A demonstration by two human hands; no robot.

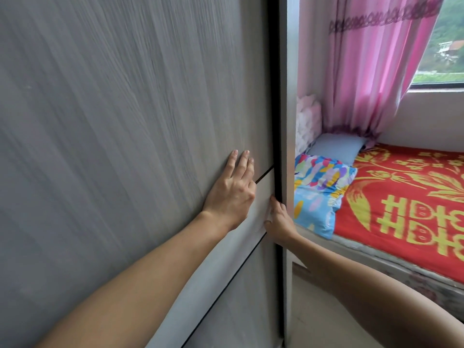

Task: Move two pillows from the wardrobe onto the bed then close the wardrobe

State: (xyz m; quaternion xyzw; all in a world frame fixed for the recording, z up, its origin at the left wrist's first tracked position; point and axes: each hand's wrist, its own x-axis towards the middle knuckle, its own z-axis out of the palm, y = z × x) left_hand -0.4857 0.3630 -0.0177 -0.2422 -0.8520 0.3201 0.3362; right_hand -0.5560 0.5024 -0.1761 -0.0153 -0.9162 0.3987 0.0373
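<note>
The grey wardrobe door (pixel 125 121) fills the view from nine o'clock to the middle and hides whatever is inside. At three o'clock lies the bed (pixel 401 209) under a red and yellow cover, with a pink curtain (pixel 371 66) hanging above it. Two pillows rest at its near end: a patterned pillow (pixel 321 189) touching a plain blue pillow (pixel 336 146) behind it. The left hand (pixel 232 194) presses flat on the door, fingers spread. The right hand (pixel 278 219) sits at the door's dark edge; its fingers seem curled round it, mostly hidden.
</note>
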